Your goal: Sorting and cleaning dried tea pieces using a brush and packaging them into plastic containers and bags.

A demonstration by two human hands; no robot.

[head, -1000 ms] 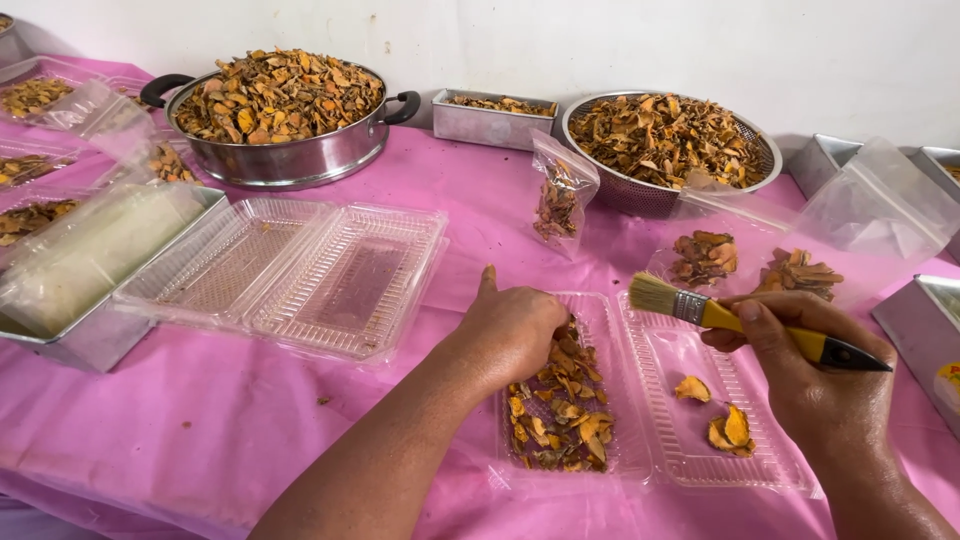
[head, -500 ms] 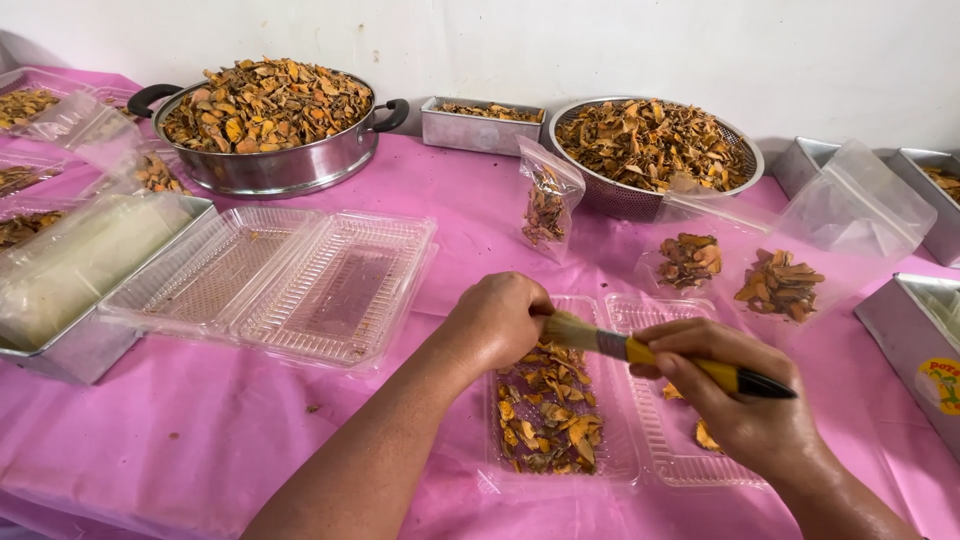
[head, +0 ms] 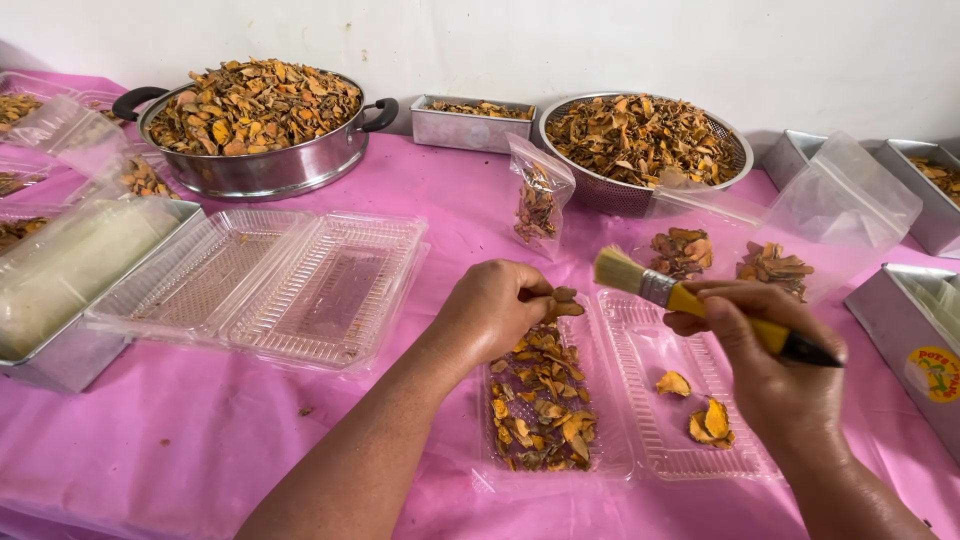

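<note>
Glossy clear plastic clamshell tray [head: 640,440] on a smooth pink cloth [head: 200,440]; shiny metal pot [head: 255,170]; paintbrush [head: 700,305] with pale bristles, yellow handle.

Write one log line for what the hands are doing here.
left hand: pinching dried slice | right hand: holding yellow-handled brush | below: open clear clamshell tray on pink tablecloth

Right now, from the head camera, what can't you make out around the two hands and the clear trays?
- Left hand: its fingertips curl under, so its grip on the dried slice is hidden.
- Open clear tray: the left hand covers the upper part of the pile.
- Right hand: its palm side faces away, and it covers the middle of the brush handle.
- Metal tin, right: cut off by the frame edge.
</note>
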